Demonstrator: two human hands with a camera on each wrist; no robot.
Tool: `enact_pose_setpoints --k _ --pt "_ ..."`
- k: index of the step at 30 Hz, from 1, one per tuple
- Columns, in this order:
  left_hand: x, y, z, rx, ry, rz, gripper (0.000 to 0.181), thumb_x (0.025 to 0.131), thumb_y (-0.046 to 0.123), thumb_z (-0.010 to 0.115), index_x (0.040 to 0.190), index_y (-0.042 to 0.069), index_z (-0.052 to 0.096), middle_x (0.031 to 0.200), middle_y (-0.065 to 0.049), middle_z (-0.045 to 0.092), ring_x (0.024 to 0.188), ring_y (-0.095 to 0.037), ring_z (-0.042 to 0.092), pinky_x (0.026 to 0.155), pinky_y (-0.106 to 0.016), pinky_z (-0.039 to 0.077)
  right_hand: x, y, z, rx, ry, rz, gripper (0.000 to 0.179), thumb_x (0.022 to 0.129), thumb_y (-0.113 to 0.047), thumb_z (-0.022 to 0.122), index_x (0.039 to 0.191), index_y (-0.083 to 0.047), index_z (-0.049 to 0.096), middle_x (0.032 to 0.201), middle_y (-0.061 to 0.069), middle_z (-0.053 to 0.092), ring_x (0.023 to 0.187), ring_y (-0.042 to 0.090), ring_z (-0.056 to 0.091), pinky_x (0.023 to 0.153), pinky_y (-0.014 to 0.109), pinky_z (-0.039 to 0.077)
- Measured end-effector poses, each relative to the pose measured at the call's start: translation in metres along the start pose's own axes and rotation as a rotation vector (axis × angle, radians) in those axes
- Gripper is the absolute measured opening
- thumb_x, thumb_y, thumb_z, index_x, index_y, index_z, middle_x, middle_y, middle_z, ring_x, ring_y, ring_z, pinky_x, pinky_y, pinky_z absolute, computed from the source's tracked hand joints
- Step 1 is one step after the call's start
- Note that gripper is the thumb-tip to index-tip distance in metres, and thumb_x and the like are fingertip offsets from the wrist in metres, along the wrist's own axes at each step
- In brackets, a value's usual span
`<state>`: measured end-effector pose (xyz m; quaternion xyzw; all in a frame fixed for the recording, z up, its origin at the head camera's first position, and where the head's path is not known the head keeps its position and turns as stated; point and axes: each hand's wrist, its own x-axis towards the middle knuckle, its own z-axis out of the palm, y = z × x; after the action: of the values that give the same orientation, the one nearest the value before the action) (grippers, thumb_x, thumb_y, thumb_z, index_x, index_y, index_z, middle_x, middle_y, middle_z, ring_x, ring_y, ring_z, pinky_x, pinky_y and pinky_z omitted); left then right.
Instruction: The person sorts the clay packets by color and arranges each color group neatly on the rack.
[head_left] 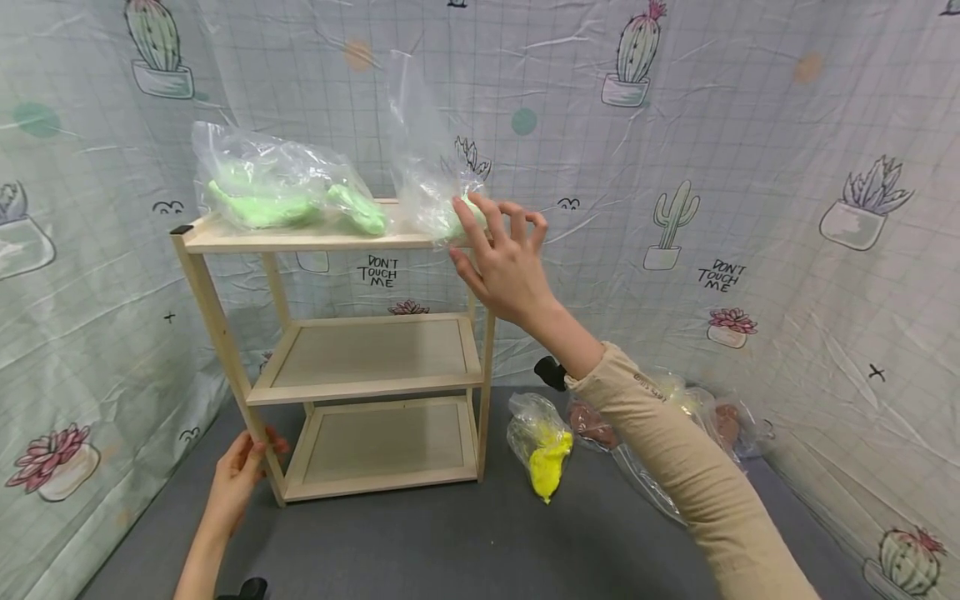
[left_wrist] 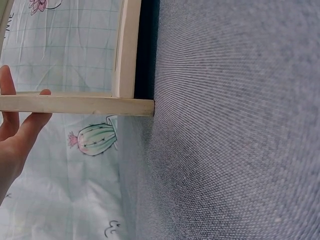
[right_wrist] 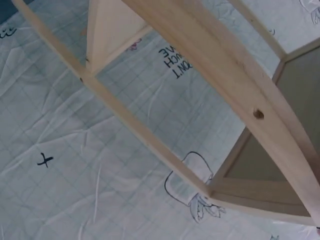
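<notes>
A three-tier wooden shelf rack [head_left: 367, 390] stands on the grey surface. My left hand [head_left: 234, 483] holds its front left leg [left_wrist: 80, 104] low down, thumb on one side and fingers round the other. At the right end of the top board [head_left: 300, 242], my right hand [head_left: 513, 265] is raised with fingers spread and slightly bent. It is at a clear plastic bag [head_left: 423, 158] with a light green lump in it, partly hidden by the fingers. Further left on that board lies another clear bag [head_left: 277, 162] with light green pieces. The right wrist view shows only the rack's frame [right_wrist: 215, 65].
Right of the rack, a clear bag with a bright yellow item [head_left: 550, 467] lies on the grey surface [head_left: 450, 550]. Beyond it are bags with reddish-brown contents [head_left: 592, 423], partly behind my right sleeve [head_left: 675, 450]. A cactus-print sheet [head_left: 750, 150] hangs around the rack.
</notes>
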<state>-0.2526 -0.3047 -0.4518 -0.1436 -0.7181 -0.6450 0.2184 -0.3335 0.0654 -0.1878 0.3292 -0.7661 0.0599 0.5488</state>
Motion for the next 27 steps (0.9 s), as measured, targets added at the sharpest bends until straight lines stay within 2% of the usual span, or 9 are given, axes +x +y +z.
enact_pose_setpoints --k 5,11,18,23,27 --pt "0.002 0.000 0.002 0.020 0.006 -0.004 0.021 0.095 0.010 0.034 0.108 0.012 0.050 0.093 0.014 0.062 0.088 0.003 0.059 0.066 -0.018 0.046 0.000 -0.004 0.001 -0.061 0.006 -0.011 0.052 0.091 -0.035 0.040 0.136 -0.010 0.033 0.120 0.008 0.041 0.109 0.024 0.037 0.091 0.050 0.018" --pt "0.002 0.002 0.002 0.077 0.035 -0.035 0.021 0.095 0.012 0.035 0.109 0.017 0.051 0.093 0.018 0.062 0.086 0.006 0.059 0.063 -0.020 0.044 0.004 -0.011 0.000 -0.116 -0.102 -0.012 0.058 0.092 -0.039 0.035 0.140 -0.008 0.025 0.123 0.006 0.044 0.112 0.023 0.038 0.093 0.051 0.015" --pt "0.000 0.003 0.000 0.067 0.034 -0.039 0.021 0.095 0.012 0.035 0.108 0.016 0.051 0.092 0.017 0.063 0.086 0.005 0.060 0.062 -0.020 0.044 0.011 -0.020 -0.002 -0.117 -0.239 0.026 0.062 0.093 -0.045 0.031 0.142 -0.009 0.018 0.125 0.003 0.044 0.114 0.021 0.036 0.095 0.050 0.012" --pt "0.000 0.003 0.001 0.040 0.032 -0.026 0.022 0.095 0.010 0.034 0.107 0.017 0.051 0.092 0.016 0.063 0.086 0.005 0.060 0.063 -0.018 0.045 0.010 -0.019 -0.005 -0.072 -0.270 0.046 0.061 0.093 -0.045 0.031 0.142 -0.012 0.019 0.134 0.003 0.041 0.122 0.023 0.030 0.096 0.051 0.008" --pt "0.001 0.002 0.002 0.052 0.032 -0.031 0.022 0.095 0.009 0.034 0.107 0.017 0.051 0.092 0.017 0.063 0.087 0.005 0.060 0.064 -0.018 0.045 0.006 -0.016 -0.008 -0.037 -0.291 0.040 0.059 0.093 -0.043 0.032 0.141 -0.013 0.021 0.141 0.005 0.035 0.123 0.025 0.029 0.096 0.052 0.006"
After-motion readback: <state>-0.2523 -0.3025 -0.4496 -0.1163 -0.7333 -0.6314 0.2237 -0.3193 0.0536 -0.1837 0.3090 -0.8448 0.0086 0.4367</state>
